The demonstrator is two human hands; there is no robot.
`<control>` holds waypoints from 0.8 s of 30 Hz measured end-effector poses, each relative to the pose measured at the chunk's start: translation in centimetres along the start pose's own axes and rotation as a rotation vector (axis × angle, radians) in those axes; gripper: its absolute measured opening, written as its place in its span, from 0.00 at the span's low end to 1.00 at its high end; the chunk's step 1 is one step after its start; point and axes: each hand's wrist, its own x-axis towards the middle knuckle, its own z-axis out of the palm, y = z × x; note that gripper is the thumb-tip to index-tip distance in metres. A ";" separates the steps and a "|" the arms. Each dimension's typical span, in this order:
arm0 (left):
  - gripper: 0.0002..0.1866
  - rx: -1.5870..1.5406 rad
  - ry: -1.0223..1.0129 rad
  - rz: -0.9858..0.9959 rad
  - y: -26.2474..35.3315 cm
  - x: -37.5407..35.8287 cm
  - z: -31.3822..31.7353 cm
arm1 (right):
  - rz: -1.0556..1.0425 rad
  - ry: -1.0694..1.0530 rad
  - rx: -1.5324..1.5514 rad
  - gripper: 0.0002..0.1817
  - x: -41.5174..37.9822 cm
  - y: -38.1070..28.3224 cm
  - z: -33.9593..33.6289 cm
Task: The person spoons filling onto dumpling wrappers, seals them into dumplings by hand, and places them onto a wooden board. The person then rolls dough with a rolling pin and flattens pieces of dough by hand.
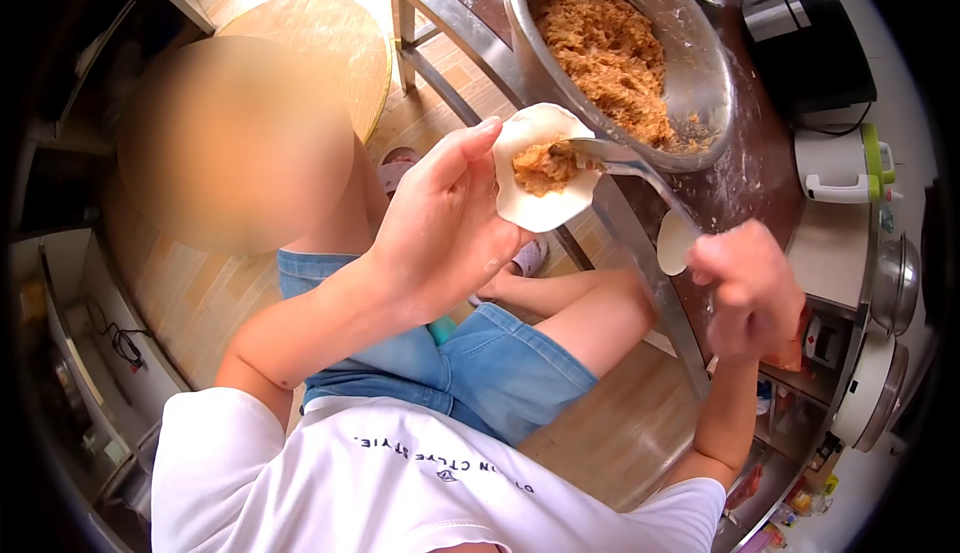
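My left hand (pixel 440 213) holds a round white dough wrapper (pixel 530 215) at its fingertips, tilted toward the camera. A lump of orange-brown filling (pixel 540 168) lies in the middle of the wrapper. My right hand (pixel 748 283) is closed round the handle of a metal spoon (pixel 655 178), whose tip touches the filling. Beyond the wrapper a large metal bowl (pixel 722 103) holds more filling (pixel 610 53). Another pale wrapper (pixel 677 241) is on the table just left of my right hand.
The dark table (pixel 765 153) with a metal edge runs along the right. Black and white-green appliances (pixel 840 165) stand behind it, and metal pots (pixel 893 283) at far right. A round wooden table (pixel 330 43) and a blurred area are at upper left.
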 end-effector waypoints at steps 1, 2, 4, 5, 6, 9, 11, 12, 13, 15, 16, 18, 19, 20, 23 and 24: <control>0.22 0.014 0.001 0.013 0.0 0.0 -0.2 | -0.057 -0.045 -0.148 0.11 0.5 -1.4 0.5; 0.22 0.028 -0.001 0.027 -0.1 -0.1 -0.3 | -0.042 -0.025 -0.206 0.14 0.2 -2.2 0.6; 0.21 0.035 0.032 0.014 -0.2 -0.3 -0.2 | 0.124 0.125 -0.048 0.17 -1.0 -2.6 -0.3; 0.21 0.027 0.036 -0.001 -0.3 -0.4 -0.4 | 0.237 0.246 0.051 0.20 -1.3 -2.7 -0.3; 0.21 0.019 0.039 -0.018 -0.4 -0.6 -0.4 | 0.410 0.407 0.235 0.21 -1.6 -2.9 -0.1; 0.20 0.049 -0.008 -0.047 -0.5 -1.1 -0.3 | 0.747 0.457 0.442 0.20 -0.7 -3.5 0.4; 0.20 0.105 0.052 -0.054 -1.0 -1.4 0.0 | 0.819 0.400 0.512 0.19 -1.0 -2.8 1.3; 0.20 0.132 0.084 -0.055 -1.2 -1.6 0.1 | 0.767 0.413 0.379 0.19 -1.1 -3.1 1.7; 0.20 0.134 0.049 -0.059 -1.3 -1.5 -0.4 | 0.714 0.421 0.250 0.20 -1.0 -3.5 2.3; 0.20 0.125 0.023 -0.058 -1.4 -1.5 -0.4 | 0.458 0.342 0.046 0.20 -1.7 -3.8 2.0; 0.20 0.117 0.009 -0.056 -1.4 -1.5 -0.5 | 0.431 0.307 0.092 0.20 -1.7 -4.5 1.4; 0.21 0.116 0.039 -0.052 -1.5 -1.8 -0.3 | 0.546 0.286 0.311 0.20 -1.7 -5.2 1.3; 0.22 0.118 0.052 -0.053 -1.5 -1.9 -0.2 | 0.585 0.289 0.278 0.21 -2.0 -5.0 2.1; 0.22 0.146 0.049 -0.052 -1.5 -1.9 -0.2 | 0.624 0.294 0.244 0.22 -2.2 -4.9 3.0; 0.23 0.184 0.037 -0.028 -1.4 -2.1 -0.6 | 0.584 0.430 0.303 0.20 -2.6 -5.1 2.5; 0.23 0.171 0.028 -0.015 -1.4 -2.1 -0.7 | 0.572 0.468 0.347 0.19 -2.8 -5.3 2.3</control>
